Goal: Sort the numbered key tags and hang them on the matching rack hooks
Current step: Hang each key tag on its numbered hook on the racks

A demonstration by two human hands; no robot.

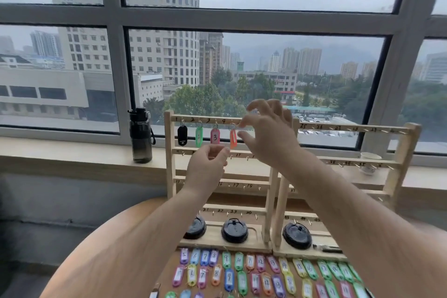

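Two wooden key racks stand on the round table, the left rack (170, 152) and the right rack (401, 152), with numbered hooks. On the left rack's top bar hang a black tag (182, 135), a green tag (198, 136), a pink tag 3 (214, 136) and an orange tag (233, 139) at hook 4. My right hand (268, 138) is raised to that bar, index and thumb pinching at the orange tag's ring. My left hand (208, 164) has its fingertips bunched just below and left of the tag; whether they touch it is unclear. Several loose numbered tags (242, 271) lie in rows on the table.
Three black round lids (234, 230) sit on the rack bases. A dark water bottle (141, 135) stands on the windowsill to the left, and a white cup (370, 156) to the right behind the right rack. A black pen (327, 247) lies on the right base.
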